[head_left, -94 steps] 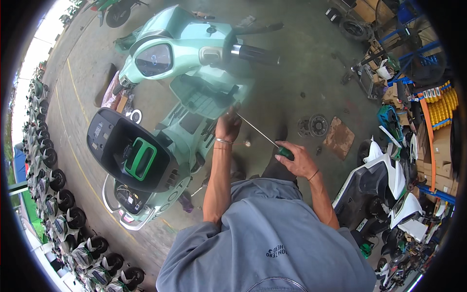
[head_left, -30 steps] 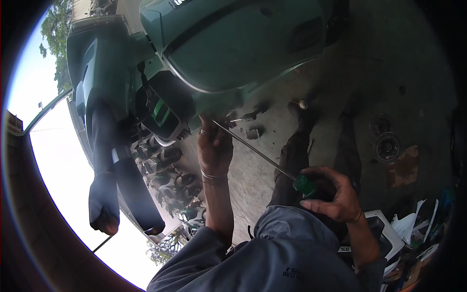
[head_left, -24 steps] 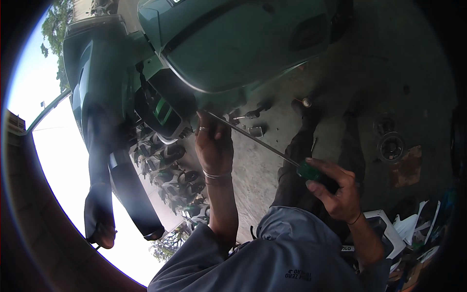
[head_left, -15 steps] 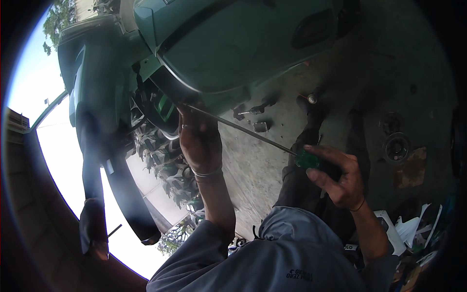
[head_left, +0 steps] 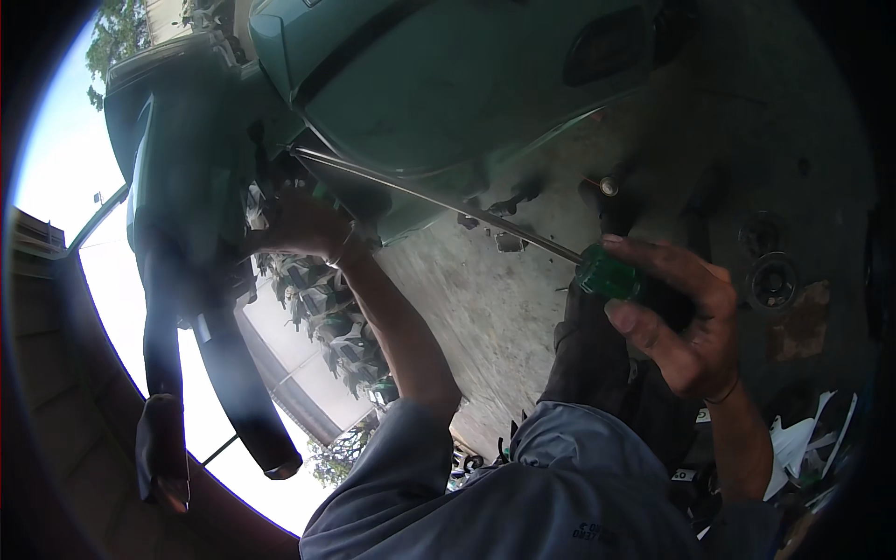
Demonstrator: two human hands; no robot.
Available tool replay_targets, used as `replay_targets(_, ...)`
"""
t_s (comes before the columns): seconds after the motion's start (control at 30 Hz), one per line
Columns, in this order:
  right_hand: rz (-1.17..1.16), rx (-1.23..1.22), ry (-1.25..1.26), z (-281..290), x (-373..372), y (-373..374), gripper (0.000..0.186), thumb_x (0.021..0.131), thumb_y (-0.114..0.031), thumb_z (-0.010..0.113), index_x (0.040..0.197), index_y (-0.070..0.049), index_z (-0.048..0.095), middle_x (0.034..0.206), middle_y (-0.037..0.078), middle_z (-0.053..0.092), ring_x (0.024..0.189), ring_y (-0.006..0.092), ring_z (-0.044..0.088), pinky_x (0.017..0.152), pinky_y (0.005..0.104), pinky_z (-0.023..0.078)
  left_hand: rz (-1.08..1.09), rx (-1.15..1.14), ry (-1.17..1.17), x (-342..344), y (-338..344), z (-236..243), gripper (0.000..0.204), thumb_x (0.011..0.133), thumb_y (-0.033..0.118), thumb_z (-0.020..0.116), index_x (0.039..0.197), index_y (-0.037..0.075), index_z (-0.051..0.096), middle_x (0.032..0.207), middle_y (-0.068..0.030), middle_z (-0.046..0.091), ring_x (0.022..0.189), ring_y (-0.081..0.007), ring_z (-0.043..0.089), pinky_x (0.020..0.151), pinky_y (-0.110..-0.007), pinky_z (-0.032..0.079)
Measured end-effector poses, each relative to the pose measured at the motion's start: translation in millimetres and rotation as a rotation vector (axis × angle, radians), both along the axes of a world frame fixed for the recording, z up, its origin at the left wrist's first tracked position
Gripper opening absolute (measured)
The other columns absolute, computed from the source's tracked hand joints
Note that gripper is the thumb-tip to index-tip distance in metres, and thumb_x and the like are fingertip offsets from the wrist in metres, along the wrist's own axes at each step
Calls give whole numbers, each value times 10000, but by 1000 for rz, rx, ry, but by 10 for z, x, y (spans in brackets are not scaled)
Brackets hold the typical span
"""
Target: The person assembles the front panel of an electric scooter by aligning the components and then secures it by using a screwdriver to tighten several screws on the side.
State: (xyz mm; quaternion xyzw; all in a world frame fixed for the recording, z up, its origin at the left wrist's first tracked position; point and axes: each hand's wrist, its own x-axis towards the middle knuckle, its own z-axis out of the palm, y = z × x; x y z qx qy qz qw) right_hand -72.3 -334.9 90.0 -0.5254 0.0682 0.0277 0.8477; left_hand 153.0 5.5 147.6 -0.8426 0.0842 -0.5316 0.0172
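Observation:
My right hand (head_left: 695, 308) is closed round the green handle of a long-shafted screwdriver (head_left: 448, 207). The thin metal shaft slants up to the left, and its tip comes to a dark gap in the green vehicle body (head_left: 448, 89). Beneath that tip, my left hand (head_left: 303, 224) reaches in beside the dark gap, thumb spread away from the fingers. Shade hides part of the fingers, and I see nothing held in them. A green front section (head_left: 182, 177) of the vehicle stands at the left, close to my left fingertips.
Two black bars (head_left: 245, 397) hang down at the left. Round metal parts (head_left: 773, 280) and a brown flat piece (head_left: 800, 322) lie on the concrete floor (head_left: 476, 336). White panel pieces (head_left: 793, 443) are heaped at the lower right. Leafy plants (head_left: 327, 317) show behind my left forearm.
My left hand has left the screwdriver shaft and shifted left to beside the gap. The screwdriver tip now shows further up and left, while my right hand has moved slightly right and down.

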Motion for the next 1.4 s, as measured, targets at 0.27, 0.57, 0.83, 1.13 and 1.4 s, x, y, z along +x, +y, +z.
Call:
replay_targets(0.27,-26,13,18,-39,95,-27,437,732,-9,719,1161,36,649,1052,183,701,934,254,692,844,327,519,-15,-5,26,185,174,198,315,906,143,592,1175,-13,543,933,-105,586,718,-182,612,568,-300,526)
replay_targets(0.57,-19,-53,-25,-67,270,63,475,744,-141,738,1175,36,644,1093,183,683,932,232,676,817,306,495,-2,13,34,211,303,259,324,896,131,611,1177,-17,546,902,-95,579,707,-169,598,564,-286,504)
replay_targets(0.83,4,-66,-80,-29,454,146,463,722,-71,742,1163,38,647,1086,190,683,970,258,677,865,332,507,14,26,38,252,354,203,333,888,121,628,1180,-20,549,875,-86,573,698,-157,585,560,-274,483)
replay_targets(1.13,-15,-131,-60,3,447,145,442,735,-49,725,1160,48,645,1078,198,683,959,265,677,850,331,511,18,16,46,261,359,149,345,879,109,647,1182,-24,552,844,-75,566,687,-144,570,556,-259,461)
replay_targets(1.4,-16,-183,-70,106,409,236,436,736,-23,720,1159,45,644,1067,203,682,954,277,678,853,333,512,21,3,42,295,389,143,355,871,99,664,1184,-27,555,817,-66,560,678,-132,557,552,-247,440)
